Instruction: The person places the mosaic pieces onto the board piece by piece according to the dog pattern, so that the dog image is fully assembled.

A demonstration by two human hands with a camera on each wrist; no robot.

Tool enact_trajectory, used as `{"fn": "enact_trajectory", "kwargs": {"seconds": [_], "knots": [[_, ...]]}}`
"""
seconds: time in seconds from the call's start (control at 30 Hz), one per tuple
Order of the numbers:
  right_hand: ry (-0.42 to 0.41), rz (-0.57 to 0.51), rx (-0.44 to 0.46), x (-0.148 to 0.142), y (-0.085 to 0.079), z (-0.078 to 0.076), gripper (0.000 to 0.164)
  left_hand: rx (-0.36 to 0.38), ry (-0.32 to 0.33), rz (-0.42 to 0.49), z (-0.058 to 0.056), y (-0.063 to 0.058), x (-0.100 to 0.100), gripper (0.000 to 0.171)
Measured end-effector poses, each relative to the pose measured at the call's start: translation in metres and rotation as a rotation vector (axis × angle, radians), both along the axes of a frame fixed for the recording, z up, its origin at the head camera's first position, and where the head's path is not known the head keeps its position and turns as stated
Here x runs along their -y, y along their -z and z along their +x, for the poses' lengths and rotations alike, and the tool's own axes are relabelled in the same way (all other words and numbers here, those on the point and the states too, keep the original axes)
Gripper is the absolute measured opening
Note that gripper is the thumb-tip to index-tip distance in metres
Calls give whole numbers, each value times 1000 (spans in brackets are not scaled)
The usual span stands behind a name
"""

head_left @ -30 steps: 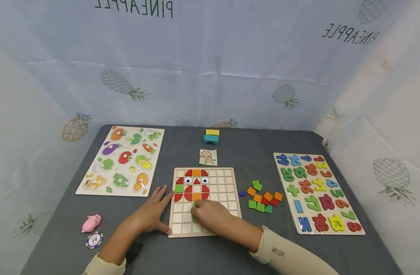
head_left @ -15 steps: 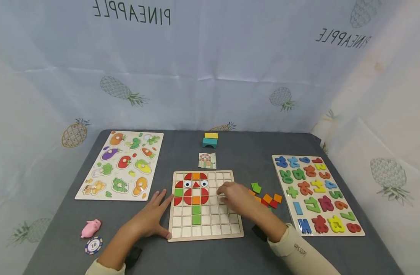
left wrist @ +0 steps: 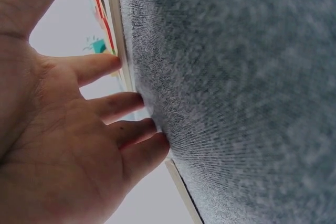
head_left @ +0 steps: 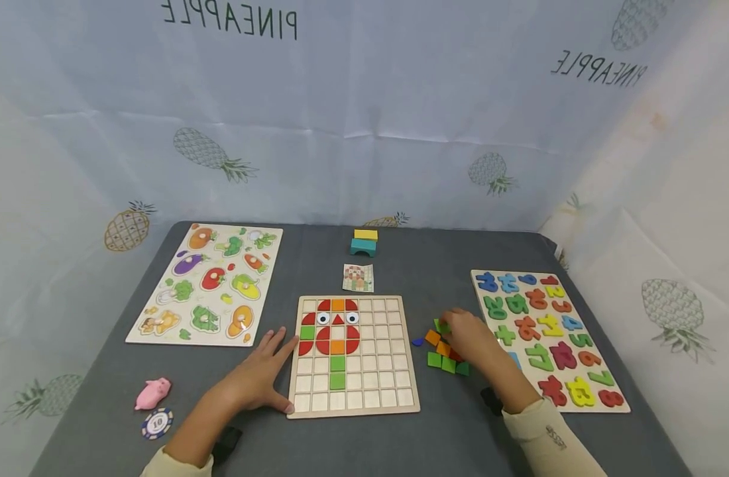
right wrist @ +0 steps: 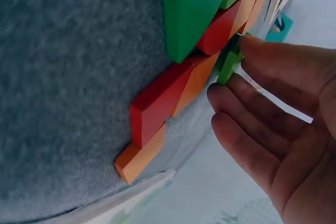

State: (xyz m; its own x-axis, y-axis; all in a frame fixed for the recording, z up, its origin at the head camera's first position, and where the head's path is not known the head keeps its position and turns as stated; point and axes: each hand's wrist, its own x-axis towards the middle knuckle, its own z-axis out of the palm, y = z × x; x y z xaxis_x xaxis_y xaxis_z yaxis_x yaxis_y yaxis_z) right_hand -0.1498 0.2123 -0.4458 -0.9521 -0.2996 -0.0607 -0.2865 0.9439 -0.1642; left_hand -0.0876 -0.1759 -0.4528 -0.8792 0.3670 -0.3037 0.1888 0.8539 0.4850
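Note:
A wooden grid board (head_left: 379,401) lies at the middle of the table, with red, orange and green tiles and two eye tiles set in its left part. My left hand (head_left: 254,381) is spread at the board's left edge, its thumb at the lower left corner; in the left wrist view the fingers (left wrist: 123,106) reach the table by the board's side. Right of the board lies a loose group of orange, red and green tiles (head_left: 434,360). Over its far end, my right hand (head_left: 472,341) pinches a green tile (right wrist: 229,66) between thumb and fingers.
A vegetable puzzle board (head_left: 218,298) lies at the left, a numeral puzzle board (head_left: 549,338) at the right. Behind the grid board are a picture card (head_left: 358,278) and teal and yellow blocks (head_left: 363,246). A pink pig (head_left: 152,393) and a round chip (head_left: 157,423) lie front left.
My right hand has left the grid board and moved right to the loose tiles, where it pinches a green one. Two green tiles now show on the board. My left hand stays put.

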Motion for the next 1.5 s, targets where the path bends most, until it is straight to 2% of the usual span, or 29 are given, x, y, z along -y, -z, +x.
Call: {"fn": "enact_trajectory", "kwargs": {"seconds": [0.2, 0.3, 0.37, 0.5, 0.73, 0.83, 0.93, 1.07, 1.27, 1.5], "knots": [[-25, 16, -30, 2, -3, -5, 14, 6, -2, 2, -2, 1, 0, 117], [-26, 12, -52, 8, -6, -4, 13, 14, -7, 1, -2, 2, 0, 118], [-60, -6, -73, 17, -9, 0, 14, 20, -11, 0, -2, 2, 0, 118], [-239, -67, -113, 51, -15, 15, 16, 21, -16, -2, -2, 2, 0, 118], [-566, -92, -48, 120, -18, 53, 16, 10, -16, -7, -2, 2, 2, 118], [-667, -55, -64, 138, -14, 65, 15, 11, -16, 0, -2, 2, 1, 117], [-731, -25, -74, 149, -9, 72, 14, 10, -11, 10, -1, 2, 1, 116], [-760, -12, -65, 155, -4, 75, 12, 3, -4, 12, 0, 3, 1, 117], [-735, 2, -80, 157, -1, 77, 13, -7, -6, -4, 0, 5, 1, 117], [-710, 56, -201, 160, 0, 81, 4, -3, -9, 5, 0, 4, 1, 117]]}}
